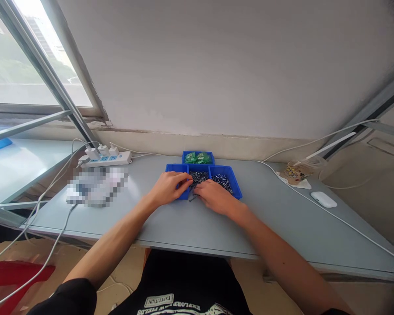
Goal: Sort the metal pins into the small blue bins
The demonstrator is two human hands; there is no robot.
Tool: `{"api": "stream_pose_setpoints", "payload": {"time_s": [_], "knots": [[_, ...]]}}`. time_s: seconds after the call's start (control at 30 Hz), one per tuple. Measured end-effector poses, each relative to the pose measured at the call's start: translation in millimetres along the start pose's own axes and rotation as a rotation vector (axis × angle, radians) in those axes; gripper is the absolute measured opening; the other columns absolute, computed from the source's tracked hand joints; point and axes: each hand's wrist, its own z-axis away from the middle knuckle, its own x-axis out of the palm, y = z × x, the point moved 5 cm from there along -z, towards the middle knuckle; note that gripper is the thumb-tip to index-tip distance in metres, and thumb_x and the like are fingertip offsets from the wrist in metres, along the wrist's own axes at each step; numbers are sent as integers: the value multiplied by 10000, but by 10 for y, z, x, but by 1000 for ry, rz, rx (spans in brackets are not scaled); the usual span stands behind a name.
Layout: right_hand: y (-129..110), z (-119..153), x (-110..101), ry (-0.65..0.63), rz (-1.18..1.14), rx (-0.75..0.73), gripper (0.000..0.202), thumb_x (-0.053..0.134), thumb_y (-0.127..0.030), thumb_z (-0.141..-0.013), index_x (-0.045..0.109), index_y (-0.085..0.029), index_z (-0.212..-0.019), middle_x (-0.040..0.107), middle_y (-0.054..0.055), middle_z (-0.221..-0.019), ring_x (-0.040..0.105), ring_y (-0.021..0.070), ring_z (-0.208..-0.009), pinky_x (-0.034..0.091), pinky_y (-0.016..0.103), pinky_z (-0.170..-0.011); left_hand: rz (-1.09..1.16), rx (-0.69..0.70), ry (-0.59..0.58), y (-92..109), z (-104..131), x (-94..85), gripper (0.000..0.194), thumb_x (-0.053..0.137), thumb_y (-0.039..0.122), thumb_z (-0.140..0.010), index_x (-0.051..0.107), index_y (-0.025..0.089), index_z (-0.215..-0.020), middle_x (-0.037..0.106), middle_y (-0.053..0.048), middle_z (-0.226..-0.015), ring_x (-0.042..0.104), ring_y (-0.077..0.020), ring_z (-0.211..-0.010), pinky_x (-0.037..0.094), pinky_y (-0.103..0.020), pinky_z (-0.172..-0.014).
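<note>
Your left hand (169, 187) rests on the near edge of the left blue bin (177, 168), fingers curled over its front wall and reaching toward the dark metal pins (198, 177) heaped inside. Your right hand (214, 196) lies just beside it, at the front of the same bin, fingers bent down against the pins and the counter (282, 218); a few loose pins lie on the counter between your two hands. Whether either hand actually pinches a pin you cannot tell from here, since the fingertips are folded under and the parts are too small. A second blue bin (231, 179) touches the first on its right side and holds more pins. Behind both sits a third blue bin (198, 154) with green parts (198, 158). Far to your left a white power strip (107, 159) with plugs lies near the window, and a white mouse (323, 199) sits well apart on your right, past a white cable (292, 186).
</note>
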Motion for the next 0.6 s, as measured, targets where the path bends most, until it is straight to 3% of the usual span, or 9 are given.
{"api": "stream_pose_setpoints", "payload": {"time_s": [0.37, 0.6], "knots": [[-9, -10, -15, 28, -9, 31, 178, 576, -36, -919, 656, -192, -885, 719, 51, -922, 657, 194, -833, 425, 330, -818, 1, 4, 3, -6, 4, 8, 238, 518, 356, -1051, 715, 223, -1030, 739, -1, -825, 654, -146, -742, 455, -263, -733], [30, 8, -210, 332, -116, 118, 179, 557, -31, -878, 572, -209, -881, 648, 28, -893, 595, 179, -793, 421, 296, -729, 13, -9, 2, -2, 1, 1, 237, 523, 353, -1050, 724, 229, -1058, 736, -1, -826, 660, -147, -760, 458, -254, -746]]}}
